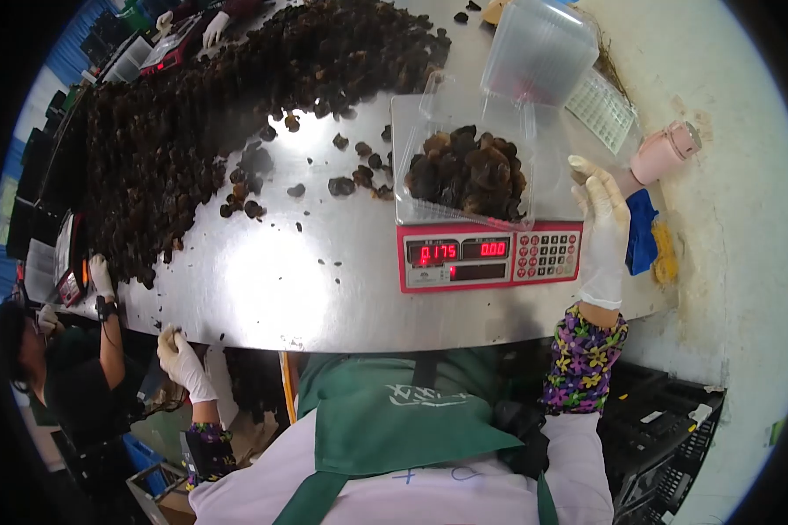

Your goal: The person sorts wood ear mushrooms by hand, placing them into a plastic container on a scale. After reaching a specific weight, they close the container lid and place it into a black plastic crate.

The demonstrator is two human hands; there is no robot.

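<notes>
My left hand (186,366), in a white glove, is at the near table edge on the left, its fingers closed around a small dark mushroom piece at the fingertips. My right hand (604,206), gloved too, is raised just right of the red digital scale (418,278), its fingers loosely curled and apart. On the scale's plate sits a clear plastic box (403,199) with a heap of dark brown mushrooms (468,175). The left display (438,253) reads 0.175, the one beside it 0.00.
A large mound of dark mushrooms (166,149) covers the table's left and back; loose pieces lie on the metal tabletop (263,306). Stacked clear boxes (538,52), a pink bottle (665,150) and a blue cloth (643,232) line the right wall. A co-worker (79,350) sits at the left.
</notes>
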